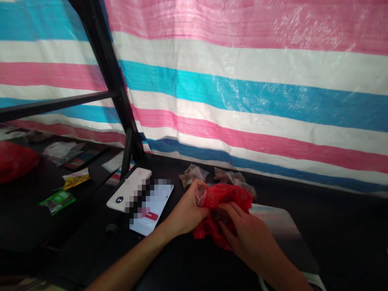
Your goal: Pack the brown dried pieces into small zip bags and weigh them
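A crumpled red plastic bag (242, 196) is bunched between my two hands above the black tabletop. My left hand (192, 212) is closed around the bag's left side, and a small clear plastic packet (200, 195) pokes up between its thumb and fingers. The fingers of my right hand (247, 230) curl into the mouth of the bag around something dark and partly see-through, too shaded to identify. Just behind the bag lie small clear packets of brownish bits (194, 174), with more such packets (224, 175) to their right.
Left of my hands lie a phone with a lit screen (162, 202) and a white device (138, 180). A silvery flat panel (279, 220) is under my right forearm. Farther left are a green packet (59, 202), a yellow packet (77, 178) and another red bag (16, 161). A black frame post (104, 60) stands before striped sheeting (242, 93).
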{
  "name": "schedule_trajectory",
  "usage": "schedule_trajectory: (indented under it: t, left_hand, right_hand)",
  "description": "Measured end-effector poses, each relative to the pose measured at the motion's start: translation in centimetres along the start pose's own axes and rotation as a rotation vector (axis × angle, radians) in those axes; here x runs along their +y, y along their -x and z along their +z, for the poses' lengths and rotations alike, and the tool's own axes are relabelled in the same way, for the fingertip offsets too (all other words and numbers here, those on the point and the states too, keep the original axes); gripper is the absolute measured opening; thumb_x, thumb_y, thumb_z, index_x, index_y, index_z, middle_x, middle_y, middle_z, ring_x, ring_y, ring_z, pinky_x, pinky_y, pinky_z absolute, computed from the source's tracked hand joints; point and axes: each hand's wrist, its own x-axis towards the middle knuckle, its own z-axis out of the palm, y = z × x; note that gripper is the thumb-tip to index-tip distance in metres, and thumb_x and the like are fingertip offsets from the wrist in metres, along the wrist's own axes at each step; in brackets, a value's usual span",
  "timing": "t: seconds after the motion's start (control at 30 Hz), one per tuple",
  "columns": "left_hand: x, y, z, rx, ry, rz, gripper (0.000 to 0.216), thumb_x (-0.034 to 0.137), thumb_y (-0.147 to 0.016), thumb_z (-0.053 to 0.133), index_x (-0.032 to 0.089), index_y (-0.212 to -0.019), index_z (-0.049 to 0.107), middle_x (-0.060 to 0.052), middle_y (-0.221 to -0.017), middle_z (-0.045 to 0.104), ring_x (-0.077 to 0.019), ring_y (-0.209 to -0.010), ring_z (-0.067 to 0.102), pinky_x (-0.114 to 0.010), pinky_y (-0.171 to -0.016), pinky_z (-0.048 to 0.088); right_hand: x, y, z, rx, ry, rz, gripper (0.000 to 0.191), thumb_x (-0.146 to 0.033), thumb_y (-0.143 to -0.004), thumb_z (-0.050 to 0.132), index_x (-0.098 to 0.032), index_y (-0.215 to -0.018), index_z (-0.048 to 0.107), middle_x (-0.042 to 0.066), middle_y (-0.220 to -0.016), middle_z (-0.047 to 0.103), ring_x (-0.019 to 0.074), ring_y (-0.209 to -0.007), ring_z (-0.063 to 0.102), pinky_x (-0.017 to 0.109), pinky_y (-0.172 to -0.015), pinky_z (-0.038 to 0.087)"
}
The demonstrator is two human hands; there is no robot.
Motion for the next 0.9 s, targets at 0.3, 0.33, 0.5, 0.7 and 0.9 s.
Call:
schedule_trajectory:
  t: [0.3,0.33,0.5,0.7,0.9]
  left_hand:
    - [0.4,0.3,-2.1,0.08,-0.479,-0.045,0.031,0.029,-0.087,0.061,0.021,-0.116,0.053,-0.004,-0.089,0.074,-0.0246,-0.083,0.071,-0.03,-0.077,0.049]
    - [0.4,0.4,-2.2,0.048,-0.481,-0.056,0.03,0.032,-0.088,0.061,0.021,-0.115,0.054,-0.005,-0.09,0.074,-0.0247,-0.083,0.071,-0.03,-0.077,0.05]
    - [0.5,0.8,-1.3,-0.126,-0.281,-0.119,0.043,0.03,-0.083,0.068,0.018,-0.121,0.052,-0.006,-0.102,0.073,-0.0214,-0.09,0.07,-0.029,-0.079,0.052]
    - [-0.4,0.7,-0.2,-0.199,-0.059,-0.139,0.06,0.007,-0.072,0.066,0.017,-0.128,0.047,-0.005,-0.1,0.069,-0.0119,-0.07,0.064,-0.02,-0.06,0.049]
    - [0.1,0.5,-0.2,-0.143,0.011,-0.169,0.06,0.001,-0.066,0.061,0.017,-0.123,0.051,-0.005,-0.101,0.069,-0.0131,-0.076,0.066,-0.019,-0.062,0.05]
  right_hand:
    - [0.9,0.4,-1.7,-0.04,0.039,-0.008,0.027,-0.014,-0.087,0.053,-0.024,-0.111,0.063,0.005,-0.11,0.066,0.0194,-0.082,0.068,0.03,-0.069,0.047]
    - [0.8,0.4,-1.7,-0.042,0.045,-0.008,0.028,-0.016,-0.089,0.054,-0.024,-0.113,0.063,0.005,-0.112,0.066,0.0192,-0.082,0.068,0.03,-0.068,0.047]
    - [0.5,0.5,-1.8,-0.083,0.083,0.008,0.027,-0.023,-0.093,0.055,-0.025,-0.119,0.062,0.005,-0.12,0.066,0.0191,-0.081,0.069,0.029,-0.065,0.044]
    - [0.7,0.6,-2.1,-0.091,0.078,-0.014,0.029,-0.02,-0.094,0.053,-0.026,-0.121,0.061,0.005,-0.123,0.066,0.0195,-0.081,0.069,0.029,-0.064,0.042]
    - [0.9,1.0,-2.3,-0.101,0.04,-0.037,0.031,-0.014,-0.091,0.054,-0.027,-0.118,0.062,0.003,-0.12,0.066,0.018,-0.078,0.069,0.029,-0.064,0.041]
